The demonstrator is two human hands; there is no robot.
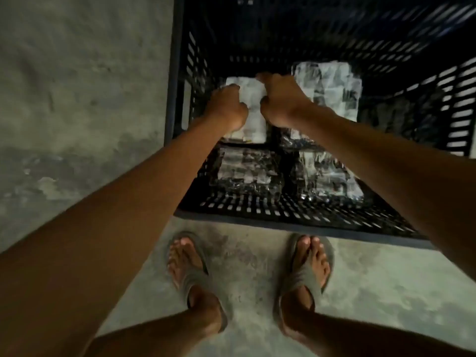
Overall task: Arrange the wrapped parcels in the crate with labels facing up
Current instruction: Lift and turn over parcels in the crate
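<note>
A black slatted plastic crate (177,73) stands on the concrete floor in front of me. Several parcels wrapped in shiny clear film lie flat on its bottom. My left hand (228,106) and my right hand (280,101) both grip one pale parcel (253,99) at the crate's far left, one hand on each side. Another pale parcel (332,86) lies to its right. Two darker wrapped parcels sit nearer me, one at near left (247,173) and one at near right (329,176). Motion blur hides any labels.
My two feet in grey sandals, left (190,269) and right (306,269), stand just before the crate's near rim (283,225). Stained concrete floor (77,99) stretches to the left. The crate's right part (401,119) is dark, its contents unclear.
</note>
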